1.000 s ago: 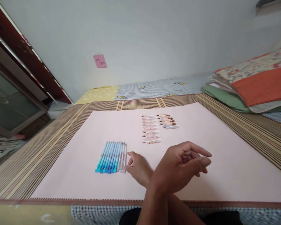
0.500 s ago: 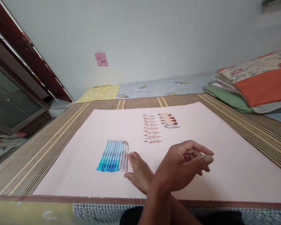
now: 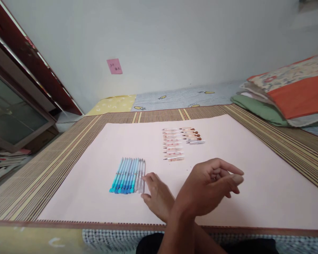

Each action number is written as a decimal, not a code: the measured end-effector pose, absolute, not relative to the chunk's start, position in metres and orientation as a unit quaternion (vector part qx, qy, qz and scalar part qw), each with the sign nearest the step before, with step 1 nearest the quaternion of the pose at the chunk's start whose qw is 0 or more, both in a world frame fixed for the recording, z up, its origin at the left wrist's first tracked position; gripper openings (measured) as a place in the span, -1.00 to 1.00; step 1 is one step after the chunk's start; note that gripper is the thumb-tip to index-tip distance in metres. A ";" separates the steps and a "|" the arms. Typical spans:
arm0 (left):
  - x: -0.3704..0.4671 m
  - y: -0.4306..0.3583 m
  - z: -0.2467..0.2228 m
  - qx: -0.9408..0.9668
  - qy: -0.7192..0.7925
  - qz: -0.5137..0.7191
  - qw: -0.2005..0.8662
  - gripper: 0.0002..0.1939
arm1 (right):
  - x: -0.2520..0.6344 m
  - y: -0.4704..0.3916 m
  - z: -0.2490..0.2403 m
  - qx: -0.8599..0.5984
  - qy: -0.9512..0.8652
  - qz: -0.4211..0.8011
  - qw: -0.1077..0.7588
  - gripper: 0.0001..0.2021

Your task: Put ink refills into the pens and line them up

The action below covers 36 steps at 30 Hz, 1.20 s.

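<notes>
My forearms are crossed, the left over the right. My left hand (image 3: 214,185) hangs above the pink sheet (image 3: 254,197) on the right, fingers loosely bent and the thumb close to the index finger, with nothing seen in it. My right hand (image 3: 159,197) reaches left, thumb and fingers apart, its fingertips at the edge of the clear pens (image 3: 140,176). Beside these lie several blue pens (image 3: 124,176) in a tight row, tips pointing away. Farther back, a column of pale patterned pens (image 3: 173,144) lies sideways. Right of it are brown-ended pens (image 3: 190,134) and a whitish pen (image 3: 197,142).
The sheet lies on a striped mat (image 3: 76,141). Folded cloths and an orange floral cushion (image 3: 299,95) are piled at the right. A pink note (image 3: 114,66) is stuck to the wall behind. A glass-fronted cabinet (image 3: 13,109) stands at the left.
Both hands have shifted very slightly to the right, still crossed. The pens lie as before.
</notes>
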<state>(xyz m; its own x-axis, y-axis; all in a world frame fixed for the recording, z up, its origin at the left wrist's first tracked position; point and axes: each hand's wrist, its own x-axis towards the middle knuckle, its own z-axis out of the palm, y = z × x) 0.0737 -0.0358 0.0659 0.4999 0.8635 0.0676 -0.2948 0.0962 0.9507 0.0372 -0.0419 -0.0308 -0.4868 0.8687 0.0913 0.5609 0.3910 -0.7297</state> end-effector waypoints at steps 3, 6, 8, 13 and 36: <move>0.075 -0.036 0.067 0.524 0.276 0.416 0.690 -0.79 | 0.037 -0.043 -0.032 -0.444 -0.804 0.308 0.248 -0.55; 0.076 -0.035 0.067 0.524 0.276 0.412 0.692 -0.79 | 0.037 -0.043 -0.033 -0.442 -0.809 0.296 0.250 -0.55; 0.076 -0.035 0.067 0.525 0.274 0.411 0.693 -0.80 | 0.037 -0.044 -0.033 -0.441 -0.811 0.291 0.249 -0.54; 0.077 -0.035 0.065 0.525 0.269 0.417 0.692 -0.81 | 0.039 -0.047 -0.033 -0.451 -0.809 0.283 0.251 -0.55; 0.076 -0.036 0.066 0.524 0.271 0.419 0.691 -0.83 | 0.038 -0.048 -0.033 -0.448 -0.826 0.252 0.230 -0.66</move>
<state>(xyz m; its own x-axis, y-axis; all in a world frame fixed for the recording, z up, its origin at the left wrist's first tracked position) 0.0765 -0.0358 0.0663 0.5025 0.8622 0.0639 -0.2946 0.1013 0.9502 0.0384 -0.0478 -0.0326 -0.4924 0.8567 0.1535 0.6254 0.4709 -0.6222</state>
